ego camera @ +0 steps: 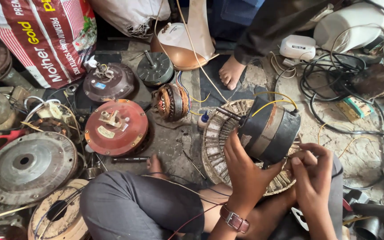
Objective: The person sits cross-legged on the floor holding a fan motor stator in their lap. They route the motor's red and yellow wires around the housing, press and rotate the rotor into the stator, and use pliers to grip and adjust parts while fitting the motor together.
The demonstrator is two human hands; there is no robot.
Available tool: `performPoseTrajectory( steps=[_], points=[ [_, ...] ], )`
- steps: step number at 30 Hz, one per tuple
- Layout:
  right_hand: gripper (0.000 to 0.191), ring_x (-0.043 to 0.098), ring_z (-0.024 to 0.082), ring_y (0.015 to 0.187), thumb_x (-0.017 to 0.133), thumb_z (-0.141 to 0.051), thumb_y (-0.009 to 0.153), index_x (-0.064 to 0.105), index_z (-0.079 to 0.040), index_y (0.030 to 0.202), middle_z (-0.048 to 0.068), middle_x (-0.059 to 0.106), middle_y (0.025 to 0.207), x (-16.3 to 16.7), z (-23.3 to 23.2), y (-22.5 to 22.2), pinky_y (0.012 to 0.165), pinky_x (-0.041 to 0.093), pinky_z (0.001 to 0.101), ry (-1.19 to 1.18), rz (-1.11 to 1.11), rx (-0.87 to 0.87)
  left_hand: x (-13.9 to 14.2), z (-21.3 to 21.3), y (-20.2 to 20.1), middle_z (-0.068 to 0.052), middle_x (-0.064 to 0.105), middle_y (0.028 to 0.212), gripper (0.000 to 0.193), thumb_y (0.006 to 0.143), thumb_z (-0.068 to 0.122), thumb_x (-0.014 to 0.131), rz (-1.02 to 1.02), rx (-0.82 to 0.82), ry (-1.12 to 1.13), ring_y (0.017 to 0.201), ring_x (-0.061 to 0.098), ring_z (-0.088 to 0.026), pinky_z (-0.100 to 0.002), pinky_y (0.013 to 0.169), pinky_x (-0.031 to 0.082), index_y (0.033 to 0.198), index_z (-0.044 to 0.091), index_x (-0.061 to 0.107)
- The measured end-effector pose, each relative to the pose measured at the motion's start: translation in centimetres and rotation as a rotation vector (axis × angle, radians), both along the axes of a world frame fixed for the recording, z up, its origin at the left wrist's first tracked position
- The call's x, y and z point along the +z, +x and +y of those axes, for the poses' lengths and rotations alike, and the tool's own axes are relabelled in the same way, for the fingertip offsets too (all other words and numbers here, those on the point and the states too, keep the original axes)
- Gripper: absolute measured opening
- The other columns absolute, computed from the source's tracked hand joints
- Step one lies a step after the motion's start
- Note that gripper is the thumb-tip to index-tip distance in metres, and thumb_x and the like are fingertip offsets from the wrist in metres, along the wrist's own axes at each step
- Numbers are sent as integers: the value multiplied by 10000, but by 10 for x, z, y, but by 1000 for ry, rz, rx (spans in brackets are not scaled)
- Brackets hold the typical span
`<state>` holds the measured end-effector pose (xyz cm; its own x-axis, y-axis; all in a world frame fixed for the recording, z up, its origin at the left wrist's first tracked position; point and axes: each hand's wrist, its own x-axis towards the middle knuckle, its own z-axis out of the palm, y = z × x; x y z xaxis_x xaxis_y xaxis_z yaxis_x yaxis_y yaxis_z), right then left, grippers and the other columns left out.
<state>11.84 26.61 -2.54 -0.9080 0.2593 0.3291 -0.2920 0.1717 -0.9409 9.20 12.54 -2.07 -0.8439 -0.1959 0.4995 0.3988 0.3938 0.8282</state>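
While left hand point(241, 166) fingers clamp black motor point(270, 131), right hand point(312, 171) fingers pinch its underside.

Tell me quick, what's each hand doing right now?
Left hand: closed around the black motor, holding it up.
Right hand: fingers curled at the motor's lower edge; what it pinches cannot be told.
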Motion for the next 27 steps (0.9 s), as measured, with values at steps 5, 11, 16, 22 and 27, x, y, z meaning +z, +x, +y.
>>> performPoseTrajectory(
  steps=[5,11,16,22,27],
  points=[
    [155,436,99,616,502,-80,1105,482,-13,1244,63,484,736,-16,4,0,551,338,232,-86,-120,-99,-1,0,-1,-275,455,1451,1154,700,368,924,2,4,-4,1342,486,-444,-520,1136,417,1538,-91,277],
    [224,525,67,825,525,24,1020,425,-29,1213,58,565,1000,-18,9,2,679,424,206,34,20,-36,0,2,1,-272,460,1437,1148,697,364,923,-18,9,-21,1329,489,-440,-521,1128,410,1531,-95,281],
    [226,495,65,752,533,31,1045,423,-42,1228,49,551,912,-15,3,-4,640,410,202,-12,23,-58,0,1,1,-271,461,1432,1146,694,371,918,-25,11,-11,1331,488,-441,-513,1120,420,1527,-97,285],
    [296,571,95,757,581,-19,1010,457,-50,1277,49,620,891,-11,12,2,663,468,231,114,-76,-98,-5,2,1,-267,471,1429,1140,717,403,919,-21,6,-15,1332,491,-434,-511,1127,418,1530,-95,294],
    [494,678,157,899,717,-257,834,573,-155,1295,42,690,974,-33,106,63,798,536,290,957,-517,-73,-1,-6,-5,-308,454,1469,1179,670,384,909,11,-13,-94,1358,467,-465,-539,1158,374,1531,-112,275]
  ],
)
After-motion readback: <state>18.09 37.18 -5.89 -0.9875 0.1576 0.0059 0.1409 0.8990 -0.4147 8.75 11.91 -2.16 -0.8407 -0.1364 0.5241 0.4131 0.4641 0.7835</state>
